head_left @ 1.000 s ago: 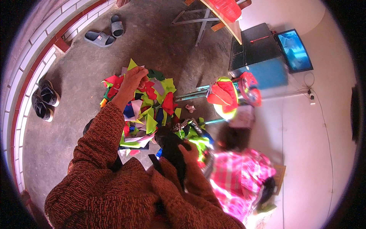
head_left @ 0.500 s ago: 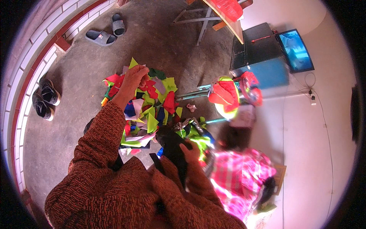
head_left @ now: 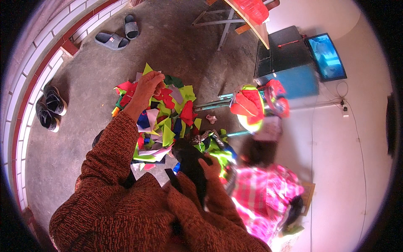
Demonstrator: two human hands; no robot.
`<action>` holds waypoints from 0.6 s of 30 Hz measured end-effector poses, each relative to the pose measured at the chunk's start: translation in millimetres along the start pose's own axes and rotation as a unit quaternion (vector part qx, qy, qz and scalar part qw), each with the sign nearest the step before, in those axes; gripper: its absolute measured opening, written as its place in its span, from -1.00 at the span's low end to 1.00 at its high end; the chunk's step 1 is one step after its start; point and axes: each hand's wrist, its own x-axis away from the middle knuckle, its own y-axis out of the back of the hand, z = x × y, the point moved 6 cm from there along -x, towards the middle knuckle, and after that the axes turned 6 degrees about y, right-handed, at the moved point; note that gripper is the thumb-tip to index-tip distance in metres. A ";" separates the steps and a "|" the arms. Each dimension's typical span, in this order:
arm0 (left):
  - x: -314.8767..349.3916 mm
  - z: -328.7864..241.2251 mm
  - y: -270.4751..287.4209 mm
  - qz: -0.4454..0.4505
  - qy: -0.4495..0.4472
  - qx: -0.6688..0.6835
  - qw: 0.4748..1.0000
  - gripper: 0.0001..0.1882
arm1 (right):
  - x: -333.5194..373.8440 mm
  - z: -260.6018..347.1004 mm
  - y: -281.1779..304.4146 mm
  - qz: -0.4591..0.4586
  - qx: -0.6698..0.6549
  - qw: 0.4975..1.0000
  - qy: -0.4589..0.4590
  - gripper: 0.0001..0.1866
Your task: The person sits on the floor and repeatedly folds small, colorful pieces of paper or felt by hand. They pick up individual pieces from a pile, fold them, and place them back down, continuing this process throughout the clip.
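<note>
Left hand (head_left: pixel 147 87) nearer, over the scrap heap (head_left: pixel 168 134) — from my remote post, its bulk lies six o'clock of bunched fingers, long axis twelve-to-six. Can't tell if they're pinching anything. Right hand (head_left: pixel 211 167) rests loosely spread on trouser leg (head_left: pixel 187 157).

Left hand (head_left: pixel 149 85) hangs over colourful scraps (head_left: pixel 167 135); right hand (head_left: pixel 211 167) rests on black cloth (head_left: pixel 191 166); dark shoes (head_left: pixel 53 100) near the left edge of the floor (head_left: pixel 79 134).

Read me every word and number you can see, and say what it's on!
No words or numbers can be read.
Small label on a gray slide sandal: too small to read.
Flat screen: bluish picture, no readable words.
Colorful fabric scraps: no lettering visible.
</note>
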 end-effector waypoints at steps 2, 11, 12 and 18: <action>-0.3 0.9 0.8 -0.004 0.002 -0.005 1.000 -0.79 | -0.1 -0.1 -0.2 0.003 -0.003 1.000 -0.001 -0.58; 3.3 -2.8 -2.2 -0.010 0.003 -0.011 1.000 -0.79 | -0.6 -2.3 0.5 0.008 -0.005 1.000 -0.011 -0.60; 3.5 -3.0 -2.3 -0.009 0.003 -0.012 1.000 -0.79 | -0.5 -0.8 0.7 0.009 -0.004 1.000 -0.012 -0.60; -0.8 1.7 1.0 -0.005 0.003 -0.011 1.000 -0.79 | -1.2 5.2 2.7 0.007 -0.005 1.000 -0.005 -0.61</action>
